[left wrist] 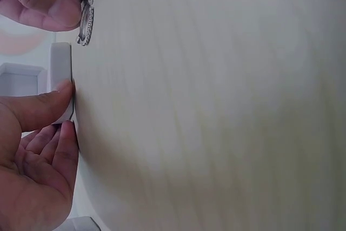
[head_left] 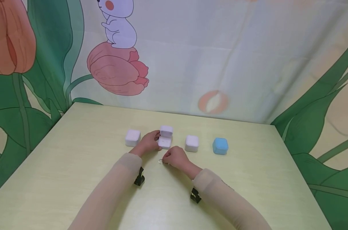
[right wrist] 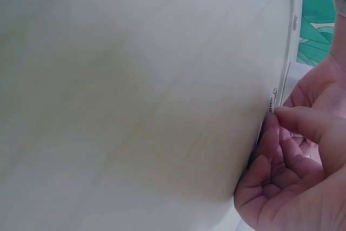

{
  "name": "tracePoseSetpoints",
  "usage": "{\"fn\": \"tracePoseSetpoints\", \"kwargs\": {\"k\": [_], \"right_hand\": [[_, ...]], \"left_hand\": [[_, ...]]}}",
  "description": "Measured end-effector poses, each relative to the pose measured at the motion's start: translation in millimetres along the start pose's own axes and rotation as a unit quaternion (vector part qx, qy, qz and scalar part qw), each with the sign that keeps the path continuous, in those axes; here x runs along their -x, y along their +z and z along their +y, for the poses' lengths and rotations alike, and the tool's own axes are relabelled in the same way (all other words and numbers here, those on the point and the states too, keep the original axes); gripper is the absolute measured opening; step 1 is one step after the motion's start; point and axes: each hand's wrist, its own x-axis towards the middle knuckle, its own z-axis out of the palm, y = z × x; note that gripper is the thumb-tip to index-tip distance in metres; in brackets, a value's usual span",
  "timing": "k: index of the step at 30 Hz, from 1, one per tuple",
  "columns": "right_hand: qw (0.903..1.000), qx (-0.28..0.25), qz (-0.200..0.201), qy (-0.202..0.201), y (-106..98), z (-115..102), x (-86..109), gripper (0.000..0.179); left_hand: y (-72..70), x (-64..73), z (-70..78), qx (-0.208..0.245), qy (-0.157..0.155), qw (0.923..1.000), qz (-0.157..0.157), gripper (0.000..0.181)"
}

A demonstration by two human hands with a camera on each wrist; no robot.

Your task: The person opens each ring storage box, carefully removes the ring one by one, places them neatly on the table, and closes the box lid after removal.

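Observation:
A small white ring box [head_left: 164, 142] stands on the table with its lid raised. My left hand [head_left: 150, 141] grips it from the left side; in the left wrist view the thumb [left wrist: 51, 104] presses its front and the fingers are beside it. Just in front of the box, my right hand [head_left: 177, 157] pinches a silver ring [left wrist: 85, 24] between thumb and fingertips. Small stones line the ring's band. In the right wrist view the ring [right wrist: 273, 100] sticks out past the fingertips, close over the tabletop.
One closed white box [head_left: 132, 138] is left of the left hand. Another white box [head_left: 192, 143] and a blue box [head_left: 220, 146] stand to the right. Behind the table [head_left: 99, 124] hangs a printed cloth [head_left: 177, 64]. A small silvery thing [right wrist: 295, 22] is too small to identify.

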Motion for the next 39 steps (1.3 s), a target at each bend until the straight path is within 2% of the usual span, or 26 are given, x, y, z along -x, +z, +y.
{"fn": "tracePoseSetpoints", "kwargs": {"k": [7,13,16,21,29,33,39], "right_hand": [[0.9998,-0.019,0.003,0.008,-2,-2,4.4,0.017],[0.9978,-0.06,-0.024,0.011,-8,3,2.7,0.026],[0.9948,-0.099,-0.021,0.014,-10,9,2.0,0.027],[0.982,-0.187,0.007,0.027,-18,10,3.6,0.027],[0.9595,-0.271,0.077,0.005,-37,-3,2.2,0.017],[0.9537,-0.279,0.113,-0.011,-40,-6,-0.8,0.025],[0.9518,-0.268,0.147,-0.023,-43,-9,-9.6,0.04]], "left_hand": [[-0.2,0.6,0.4,-0.001,0.001,1.0,0.002,0.082],[-0.4,1.3,0.2,-0.004,0.0,1.0,0.007,0.082],[-0.5,1.3,-0.8,-0.006,0.0,0.9999,0.009,0.082],[0.0,0.8,-1.6,0.0,0.001,1.0,0.007,0.083],[-0.5,1.8,-0.8,0.005,0.0,0.9999,0.009,0.082],[-0.4,1.8,-0.7,0.008,0.002,0.9999,0.01,0.082],[-0.2,0.9,-0.8,0.018,0.003,0.9998,0.002,0.083]]}}
